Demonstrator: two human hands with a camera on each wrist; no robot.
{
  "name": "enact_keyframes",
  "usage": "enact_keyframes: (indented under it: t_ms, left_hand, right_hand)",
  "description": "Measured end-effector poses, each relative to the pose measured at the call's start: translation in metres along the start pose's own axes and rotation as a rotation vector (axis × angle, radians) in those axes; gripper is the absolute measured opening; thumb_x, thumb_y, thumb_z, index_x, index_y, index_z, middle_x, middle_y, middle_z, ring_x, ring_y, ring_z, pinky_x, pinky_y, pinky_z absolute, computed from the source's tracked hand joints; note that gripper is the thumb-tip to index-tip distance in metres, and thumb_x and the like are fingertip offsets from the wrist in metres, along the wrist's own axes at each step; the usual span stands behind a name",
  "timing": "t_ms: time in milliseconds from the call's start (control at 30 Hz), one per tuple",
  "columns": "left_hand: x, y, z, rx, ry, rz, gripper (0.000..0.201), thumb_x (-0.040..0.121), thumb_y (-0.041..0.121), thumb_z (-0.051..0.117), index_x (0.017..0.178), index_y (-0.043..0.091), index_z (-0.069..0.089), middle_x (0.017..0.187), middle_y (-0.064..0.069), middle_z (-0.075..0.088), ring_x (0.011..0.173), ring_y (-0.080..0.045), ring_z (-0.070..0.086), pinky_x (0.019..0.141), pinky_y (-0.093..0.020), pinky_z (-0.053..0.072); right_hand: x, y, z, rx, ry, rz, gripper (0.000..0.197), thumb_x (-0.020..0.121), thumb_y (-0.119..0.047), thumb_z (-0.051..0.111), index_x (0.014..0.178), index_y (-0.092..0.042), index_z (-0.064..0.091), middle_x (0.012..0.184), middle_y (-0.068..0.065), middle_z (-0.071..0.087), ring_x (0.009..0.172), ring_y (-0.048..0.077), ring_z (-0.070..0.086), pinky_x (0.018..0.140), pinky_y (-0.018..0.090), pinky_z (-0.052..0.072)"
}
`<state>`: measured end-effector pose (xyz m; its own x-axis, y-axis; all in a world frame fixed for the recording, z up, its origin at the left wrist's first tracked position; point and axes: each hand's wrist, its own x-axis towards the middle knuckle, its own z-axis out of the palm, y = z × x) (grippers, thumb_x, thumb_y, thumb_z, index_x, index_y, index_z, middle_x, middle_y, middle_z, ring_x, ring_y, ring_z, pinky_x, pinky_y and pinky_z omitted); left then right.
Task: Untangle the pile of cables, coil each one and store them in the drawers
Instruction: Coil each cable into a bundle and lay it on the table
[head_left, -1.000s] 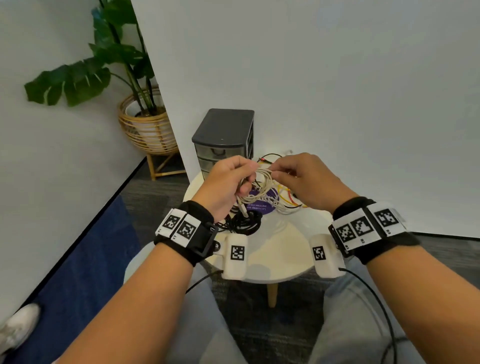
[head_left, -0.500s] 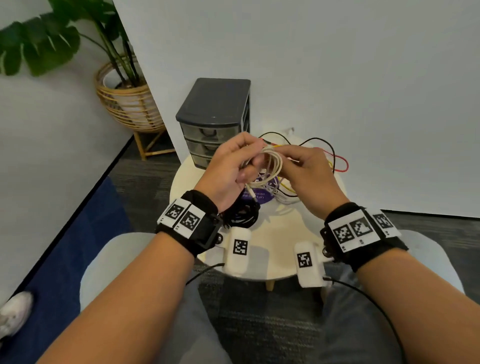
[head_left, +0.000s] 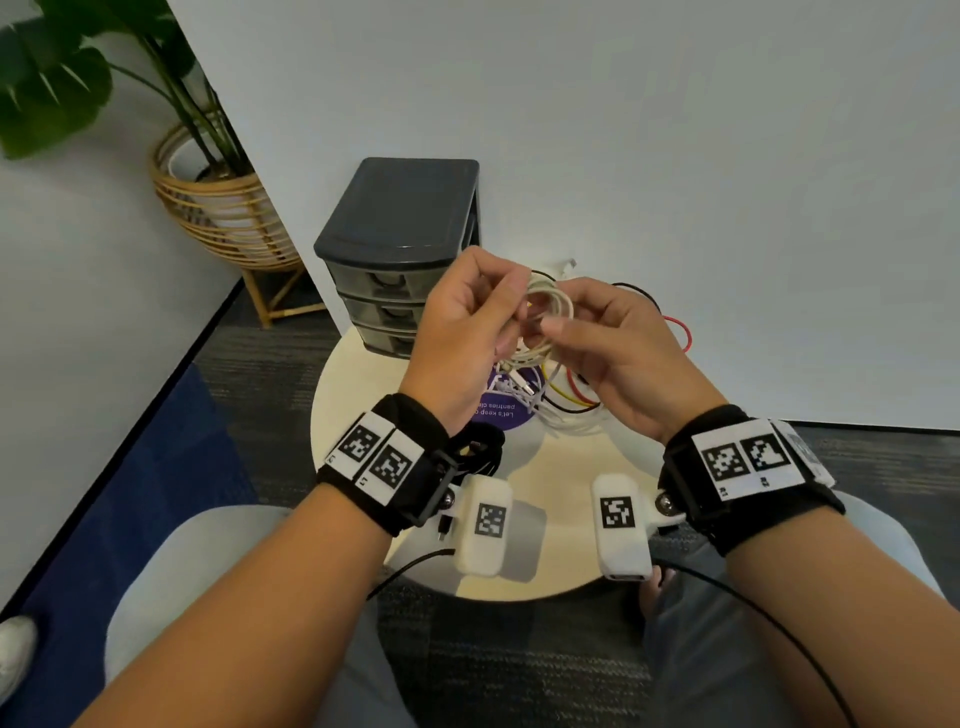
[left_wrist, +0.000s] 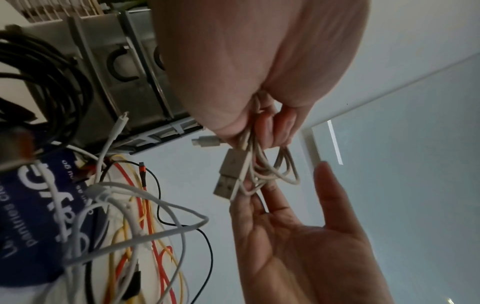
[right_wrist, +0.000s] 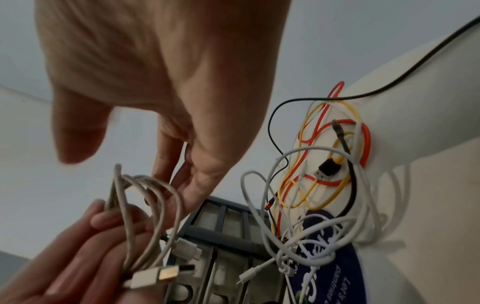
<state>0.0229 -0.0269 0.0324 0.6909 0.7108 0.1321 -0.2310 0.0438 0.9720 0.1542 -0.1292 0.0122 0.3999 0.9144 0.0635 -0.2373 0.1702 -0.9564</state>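
Bare forearms; black wrist straps (head_left: 395, 467) with black-and-white square code tags, white camera pods (head_left: 485, 525) below, thin black cables trailing.

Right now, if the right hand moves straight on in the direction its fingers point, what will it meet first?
Probably the beige cable coil held in the left hand: the right hand's fingers point at its loops, already touching or nearly so; depth is unclear.

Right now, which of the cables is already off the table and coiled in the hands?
The beige USB cable, looped in a coil and gripped by the left hand. The white, red, yellow and thin black cables lie tangled on the table.
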Motion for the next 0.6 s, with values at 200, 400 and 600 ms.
enact_keyframes:
  t_ms: [200, 400, 600]
  left_hand:
    - [-0.0022, -0.0077, 0.0074, 0.124, -0.035, 0.034, 0.01, 0.105, 0.006, 0.053, 0.1, -0.003, 0.052, 0.073, -0.005, 0.055, 0.05, -0.01, 0.039, 0.055, -0.016, 0.047]
    - [0.0013, -0.0063, 0.0073, 0.191, -0.041, 0.039, 0.013, 0.105, 0.006, 0.053, 0.1, -0.005, 0.052, 0.072, -0.008, 0.052, 0.05, -0.011, 0.038, 0.048, -0.02, 0.036]
    - [0.0018, -0.0037, 0.0041, 0.189, -0.067, 0.022, 0.013, 0.105, 0.009, 0.053, 0.102, -0.004, 0.054, 0.076, -0.011, 0.051, 0.053, -0.015, 0.037, 0.05, -0.029, 0.033]
  right_hand:
    - [-0.0006, 0.0013, -0.001, 0.052, 0.094, 0.039, 0.03, 0.086, 0.002, 0.068, 0.115, -0.003, 0.062, 0.091, 0.013, 0.075, 0.08, 0.024, 0.072, 0.074, 0.029, 0.058]
    - [0.0007, -0.0021, -0.0018, 0.086, 0.109, 0.108, 0.029, 0.091, 0.004, 0.063, 0.116, -0.009, 0.055, 0.084, 0.008, 0.074, 0.074, 0.018, 0.07, 0.067, 0.023, 0.054]
    - [-0.0015, -0.0072, 0.0018, 0.108, 0.045, 0.186, 0.022, 0.099, -0.001, 0.052, 0.118, -0.009, 0.056, 0.071, 0.003, 0.058, 0.065, 0.012, 0.056, 0.058, 0.021, 0.045]
